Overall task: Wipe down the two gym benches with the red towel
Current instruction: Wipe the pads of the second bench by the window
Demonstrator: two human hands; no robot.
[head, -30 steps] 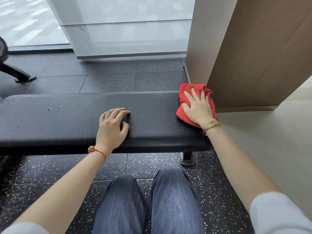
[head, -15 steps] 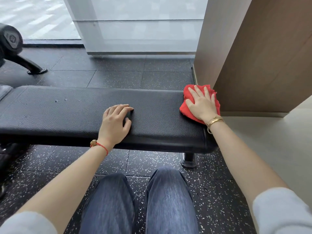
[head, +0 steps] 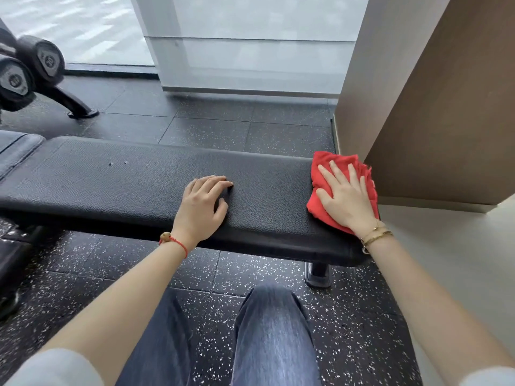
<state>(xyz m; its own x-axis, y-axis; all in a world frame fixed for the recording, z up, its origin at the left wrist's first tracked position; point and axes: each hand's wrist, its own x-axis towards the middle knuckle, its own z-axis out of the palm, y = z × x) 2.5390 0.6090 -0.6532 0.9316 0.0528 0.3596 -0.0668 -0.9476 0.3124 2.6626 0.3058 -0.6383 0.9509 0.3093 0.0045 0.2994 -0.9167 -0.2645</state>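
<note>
A black padded gym bench [head: 133, 188] runs across the view in front of me. The red towel [head: 320, 168] lies bunched on its right end. My right hand [head: 345, 196] presses flat on the towel with straight, spread fingers. My left hand [head: 203, 207] rests on the bench's middle, fingers loosely bent, holding nothing. A second black pad [head: 16, 149] shows at the far left edge, cut off by the frame.
A brown wall panel [head: 446, 121] stands right beside the bench's right end. Black dumbbells [head: 30, 71] on a rack sit at the back left. The bench foot [head: 317, 274] stands on speckled rubber floor, near my knees [head: 267, 330].
My right hand has kept the towel at the bench's right end, shifting it slightly. My head has turned, bringing the dumbbells into view. My left hand has stayed put.
</note>
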